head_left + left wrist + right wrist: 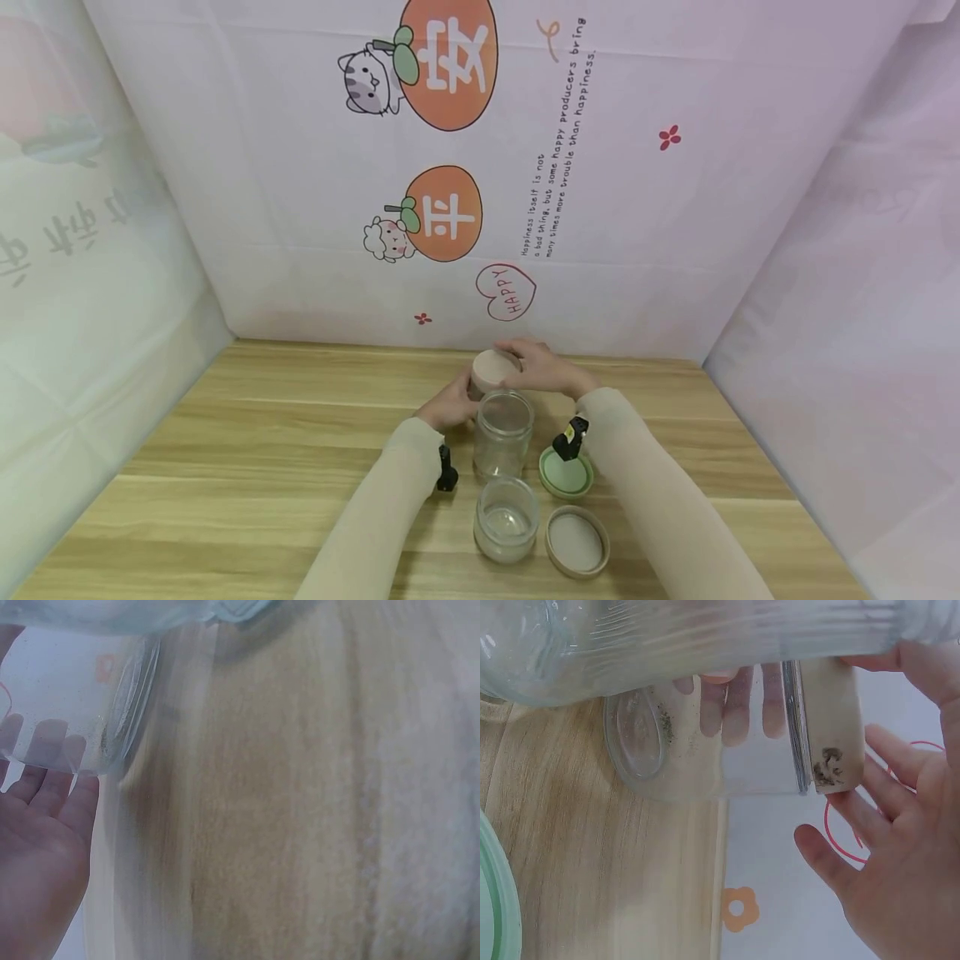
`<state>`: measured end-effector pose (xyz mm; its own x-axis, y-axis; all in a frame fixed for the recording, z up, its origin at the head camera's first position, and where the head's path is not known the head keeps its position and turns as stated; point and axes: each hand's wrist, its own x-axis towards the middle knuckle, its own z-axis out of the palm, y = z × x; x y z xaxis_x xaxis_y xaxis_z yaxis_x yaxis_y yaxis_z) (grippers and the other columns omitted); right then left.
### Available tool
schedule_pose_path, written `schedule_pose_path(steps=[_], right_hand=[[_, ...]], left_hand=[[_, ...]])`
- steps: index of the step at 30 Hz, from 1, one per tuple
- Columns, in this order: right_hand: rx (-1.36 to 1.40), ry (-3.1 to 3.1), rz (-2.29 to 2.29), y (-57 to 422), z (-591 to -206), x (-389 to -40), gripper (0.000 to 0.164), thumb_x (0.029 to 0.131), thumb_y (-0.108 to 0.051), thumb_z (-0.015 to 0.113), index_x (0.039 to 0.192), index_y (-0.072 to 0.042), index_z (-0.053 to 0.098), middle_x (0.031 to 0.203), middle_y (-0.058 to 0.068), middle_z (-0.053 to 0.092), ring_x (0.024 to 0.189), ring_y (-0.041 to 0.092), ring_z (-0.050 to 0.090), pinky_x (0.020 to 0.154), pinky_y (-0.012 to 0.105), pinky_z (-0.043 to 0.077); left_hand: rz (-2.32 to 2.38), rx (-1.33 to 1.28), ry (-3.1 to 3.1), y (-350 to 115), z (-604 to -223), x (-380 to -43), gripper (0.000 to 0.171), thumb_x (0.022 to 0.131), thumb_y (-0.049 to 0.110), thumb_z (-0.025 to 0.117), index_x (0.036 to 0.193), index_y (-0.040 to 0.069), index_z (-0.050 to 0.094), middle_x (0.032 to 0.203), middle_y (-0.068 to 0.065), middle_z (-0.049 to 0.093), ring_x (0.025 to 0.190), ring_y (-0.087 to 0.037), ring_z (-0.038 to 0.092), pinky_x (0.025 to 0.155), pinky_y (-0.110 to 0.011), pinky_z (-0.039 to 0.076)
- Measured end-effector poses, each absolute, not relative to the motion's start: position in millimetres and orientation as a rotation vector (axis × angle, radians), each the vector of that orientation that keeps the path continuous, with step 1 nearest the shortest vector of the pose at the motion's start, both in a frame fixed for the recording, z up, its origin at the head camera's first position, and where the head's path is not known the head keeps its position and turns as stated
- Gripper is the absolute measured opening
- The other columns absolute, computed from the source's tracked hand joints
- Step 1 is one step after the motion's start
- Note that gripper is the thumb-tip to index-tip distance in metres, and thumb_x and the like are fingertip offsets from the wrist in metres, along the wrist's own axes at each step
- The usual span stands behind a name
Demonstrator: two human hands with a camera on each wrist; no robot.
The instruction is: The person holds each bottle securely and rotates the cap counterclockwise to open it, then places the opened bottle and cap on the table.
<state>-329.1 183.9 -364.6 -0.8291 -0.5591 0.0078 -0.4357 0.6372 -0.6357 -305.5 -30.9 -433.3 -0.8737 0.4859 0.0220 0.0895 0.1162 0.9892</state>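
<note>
At the back of the group stands a clear glass jar [697, 769] with a beige lid [493, 367] over its mouth. My left hand [450, 404] holds this jar round its side; the fingers show through the glass in the right wrist view. My right hand [542, 368] grips the lid's edge, thumb on one side and fingers on the other. Dark marks show on the side of the lid in the right wrist view. Just in front, a taller jar [501, 442] without a lid partly hides the held one.
Nearest me stands a shorter lidless glass jar [506, 533]. Right of the jars, a green-rimmed lid [566, 473] and a beige-rimmed lid [577, 542] lie on the wooden table [262, 467]. A printed white cloth [600, 308] rises behind the table's back edge.
</note>
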Motion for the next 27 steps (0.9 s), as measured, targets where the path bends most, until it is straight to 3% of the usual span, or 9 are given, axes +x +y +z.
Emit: schedule_pose_path(steps=[7,16,22,27], right_hand=[[-0.77,2.54,-1.046,188,-360,-324,0.08,0.085,-0.022,0.072,0.156,-0.014,0.036,0.158,0.012,0.035,0.138,0.029,0.038,0.109,0.05,0.037],[-0.66,2.542,-1.061,184,-362,-321,0.078,0.089,-0.051,0.068,0.156,-0.026,0.036,0.16,0.007,0.031,0.144,0.032,0.027,0.11,0.064,0.028],[-0.676,2.681,-1.006,175,-365,-321,0.08,0.088,-0.058,0.068,0.154,-0.021,0.04,0.158,0.01,0.034,0.144,0.036,0.026,0.109,0.066,0.027],[-0.72,2.856,-0.852,169,-367,-323,0.08,0.086,-0.059,0.07,0.149,-0.014,0.048,0.147,0.014,0.044,0.131,0.033,0.037,0.105,0.057,0.033]], left_hand=[[1.808,0.58,2.098,-31,-432,-305,0.096,0.088,0.014,0.079,0.16,0.01,0.015,0.16,-0.018,0.026,0.147,-0.037,0.021,0.117,-0.058,0.016],[1.802,0.602,2.084,-33,-430,-303,0.095,0.089,0.009,0.075,0.16,0.007,0.012,0.161,-0.019,0.021,0.147,-0.037,0.02,0.117,-0.057,0.017],[1.804,0.617,2.069,-33,-431,-303,0.094,0.089,0.007,0.073,0.159,0.005,0.01,0.161,-0.02,0.02,0.147,-0.038,0.019,0.117,-0.059,0.018],[1.792,0.615,2.082,-32,-433,-303,0.093,0.09,0.008,0.073,0.16,0.005,0.01,0.16,-0.021,0.022,0.145,-0.039,0.023,0.114,-0.058,0.024]])
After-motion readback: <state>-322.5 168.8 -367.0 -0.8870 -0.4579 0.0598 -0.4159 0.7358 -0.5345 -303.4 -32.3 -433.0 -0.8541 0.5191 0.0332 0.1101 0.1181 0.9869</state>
